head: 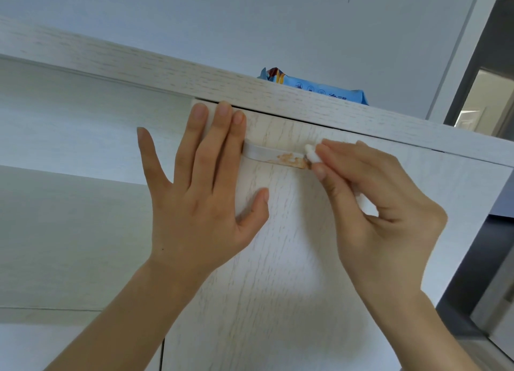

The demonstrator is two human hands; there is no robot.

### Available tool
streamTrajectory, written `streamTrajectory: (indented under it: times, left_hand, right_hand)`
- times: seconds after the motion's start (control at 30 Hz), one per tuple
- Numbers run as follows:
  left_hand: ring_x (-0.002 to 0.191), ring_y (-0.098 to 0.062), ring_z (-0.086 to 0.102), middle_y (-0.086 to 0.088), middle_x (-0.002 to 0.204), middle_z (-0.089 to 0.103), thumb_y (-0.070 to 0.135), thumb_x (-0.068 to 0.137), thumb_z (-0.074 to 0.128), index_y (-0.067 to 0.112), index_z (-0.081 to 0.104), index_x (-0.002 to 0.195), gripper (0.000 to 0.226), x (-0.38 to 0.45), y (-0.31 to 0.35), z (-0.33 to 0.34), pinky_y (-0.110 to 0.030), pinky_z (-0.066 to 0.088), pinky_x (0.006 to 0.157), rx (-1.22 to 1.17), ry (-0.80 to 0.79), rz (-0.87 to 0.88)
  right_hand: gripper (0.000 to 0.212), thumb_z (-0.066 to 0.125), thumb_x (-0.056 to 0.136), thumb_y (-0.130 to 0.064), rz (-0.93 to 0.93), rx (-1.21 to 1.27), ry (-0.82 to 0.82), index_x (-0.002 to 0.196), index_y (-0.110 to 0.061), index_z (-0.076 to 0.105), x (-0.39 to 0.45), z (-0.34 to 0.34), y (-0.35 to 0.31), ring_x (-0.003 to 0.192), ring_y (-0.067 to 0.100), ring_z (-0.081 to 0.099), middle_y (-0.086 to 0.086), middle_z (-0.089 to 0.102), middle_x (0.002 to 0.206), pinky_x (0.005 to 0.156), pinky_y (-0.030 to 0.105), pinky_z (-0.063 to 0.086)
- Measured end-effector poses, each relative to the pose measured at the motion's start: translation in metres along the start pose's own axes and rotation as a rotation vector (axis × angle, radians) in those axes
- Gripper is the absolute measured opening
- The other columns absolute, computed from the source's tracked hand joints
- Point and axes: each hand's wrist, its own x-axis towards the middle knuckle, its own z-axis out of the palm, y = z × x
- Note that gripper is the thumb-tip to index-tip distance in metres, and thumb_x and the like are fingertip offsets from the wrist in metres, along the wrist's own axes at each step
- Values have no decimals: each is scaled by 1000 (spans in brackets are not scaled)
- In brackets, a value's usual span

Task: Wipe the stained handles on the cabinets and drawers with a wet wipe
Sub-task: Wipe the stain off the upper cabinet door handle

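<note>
On cabinet door (292, 245) | L hand (200, 192) flat; R hand (375, 203) pinching wipe (310, 151) at stained handle (275, 156) | blue pack (317, 88) print unreadable

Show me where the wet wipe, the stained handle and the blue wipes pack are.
wet wipe (312, 154): head view, on the bunched tip pinched at the fingertips.
stained handle (261, 150): head view, on the clean left stretch of the bar.
blue wipes pack (319, 90): head view, on its front face above the cabinet top.

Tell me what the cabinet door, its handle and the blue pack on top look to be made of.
Cabinet door: pale wood or wood-look laminate, matte, with visible grain streaks. Handle: smooth white bar, likely painted metal or plastic; orange-brown stain near its right end. Blue pack: thin, slightly glossy printed plastic film, crinkled at its end.
</note>
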Motion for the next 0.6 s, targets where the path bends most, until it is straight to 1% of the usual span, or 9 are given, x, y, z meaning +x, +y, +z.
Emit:
streamTrajectory:
  times: [0.2, 0.33, 0.4, 0.47, 0.6]
  left_hand:
    - [140, -30, 26, -14, 148, 30, 43, 91, 45, 0, 31, 143, 69, 0, 0, 0, -67, 13, 108, -2, 1, -3]
    - [140, -30, 26, -13, 147, 29, 43, 91, 45, 0, 31, 143, 69, 0, -1, -1, -67, 12, 108, -11, -2, -8]
    - [139, -30, 26, -13, 147, 29, 44, 91, 45, 1, 31, 143, 69, 0, 0, -1, -67, 12, 108, -8, -6, -6]
    - [140, -29, 26, -13, 148, 29, 44, 91, 44, 1, 30, 144, 69, 0, 0, -1, -67, 11, 108, -4, -4, -6]
    - [140, -29, 26, -13, 148, 30, 44, 91, 45, 1, 30, 144, 70, -1, -1, 0, -66, 11, 108, 6, 1, -2]
  right_hand:
    - [23, 69, 85, -3, -55, -14, 6, 106, -7, 62, -3, 1, 4, 102, 3, 58, -3, 62, 106, 101, 29, 45]
    - [24, 69, 84, -3, -3, -9, 55, 107, -5, 61, -6, -5, 4, 100, 6, 60, -4, 61, 106, 98, 33, 48]
    - [23, 68, 85, -4, -7, -2, 65, 107, -6, 60, -6, -5, 1, 99, 5, 60, -5, 61, 106, 96, 31, 48]
    - [23, 68, 85, -5, -3, 14, 45, 107, -6, 61, -4, 0, -2, 102, 5, 61, -3, 63, 107, 98, 29, 46]
    - [25, 70, 84, -5, -6, 9, 23, 108, -5, 63, -7, 5, 0, 105, 9, 62, 2, 65, 109, 101, 31, 46]
